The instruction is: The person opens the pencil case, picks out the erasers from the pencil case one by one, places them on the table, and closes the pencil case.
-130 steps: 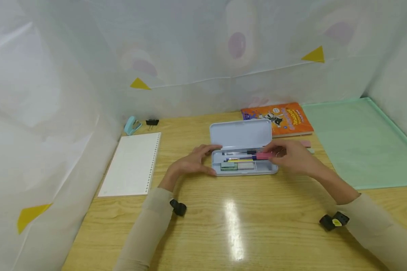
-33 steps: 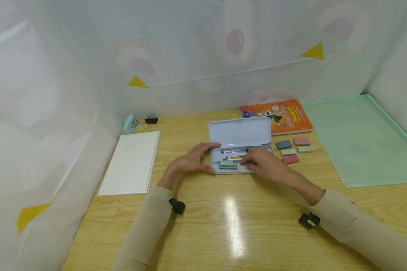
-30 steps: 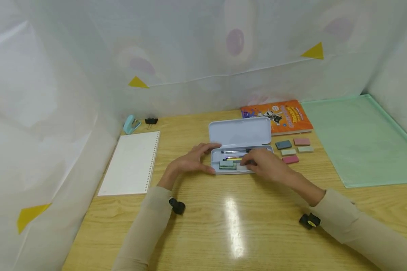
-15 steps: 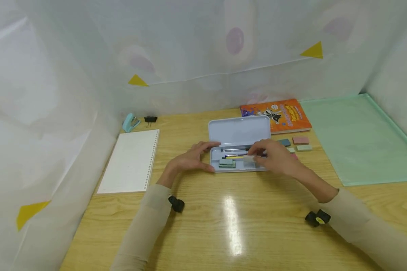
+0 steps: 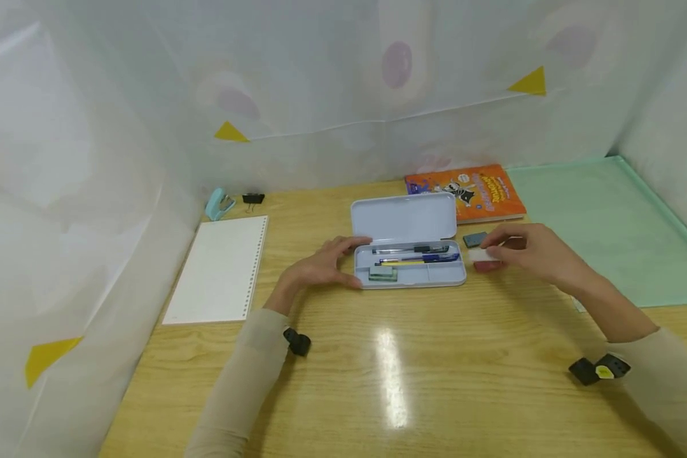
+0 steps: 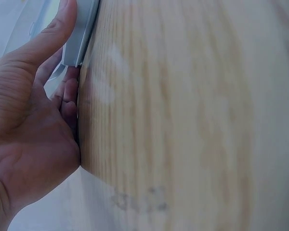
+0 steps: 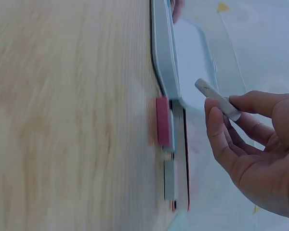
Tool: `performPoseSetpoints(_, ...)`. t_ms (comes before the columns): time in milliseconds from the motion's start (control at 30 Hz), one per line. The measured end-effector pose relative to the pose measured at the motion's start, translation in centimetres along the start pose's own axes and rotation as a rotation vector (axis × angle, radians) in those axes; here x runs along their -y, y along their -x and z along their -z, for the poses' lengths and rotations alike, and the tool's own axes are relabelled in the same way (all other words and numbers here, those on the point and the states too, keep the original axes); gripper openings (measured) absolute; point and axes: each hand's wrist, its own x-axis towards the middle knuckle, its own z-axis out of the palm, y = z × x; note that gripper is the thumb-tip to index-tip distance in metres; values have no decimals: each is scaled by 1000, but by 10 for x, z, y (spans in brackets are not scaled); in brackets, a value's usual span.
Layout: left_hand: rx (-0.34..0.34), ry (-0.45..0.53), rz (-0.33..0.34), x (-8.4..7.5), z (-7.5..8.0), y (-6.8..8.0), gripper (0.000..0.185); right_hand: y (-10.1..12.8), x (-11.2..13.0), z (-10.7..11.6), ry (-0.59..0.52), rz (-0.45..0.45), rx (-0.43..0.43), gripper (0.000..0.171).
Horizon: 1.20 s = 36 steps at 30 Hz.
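Note:
A pale blue pencil case [image 5: 448, 273] lies with its lid up in the head view. Inside are several pens [image 5: 439, 257] and a green eraser stack [image 5: 382, 273] in the front left compartment. My left hand [image 5: 319, 266] holds the case's left end, thumb at the front and fingers behind. To the right of the case, my right hand [image 5: 541, 253] pinches a white eraser [image 7: 216, 98] between thumb and fingers, raised off the table. Beneath it sits a dark pink eraser [image 7: 163, 121], with a blue eraser [image 5: 474, 240] just behind. The hand hides other erasers there.
An orange book [image 5: 486, 191] lies behind the case, and a green translucent mat [image 5: 607, 222] covers the right side. At the left are a white notebook [image 5: 217, 270], a light blue stapler [image 5: 220, 204] and a black binder clip [image 5: 253, 198].
My right hand has lifted the white eraser out of the case's front compartment and carried it right, over the erasers on the table. Earlier it brought out a pink one. My left hand stays.

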Motion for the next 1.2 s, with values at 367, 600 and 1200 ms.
performPoseSetpoints(367,0,5,-9,-3,2,0,93,19,-42,29,-72,-50,-52,33)
performPoseSetpoints(600,8,14,15,-3,4,2,92,21,-49,33,-84,-37,-26,28)
performPoseSetpoints(1200,12,16,8,-3,1,2,93,27,-56,51,137,-74,46,37)
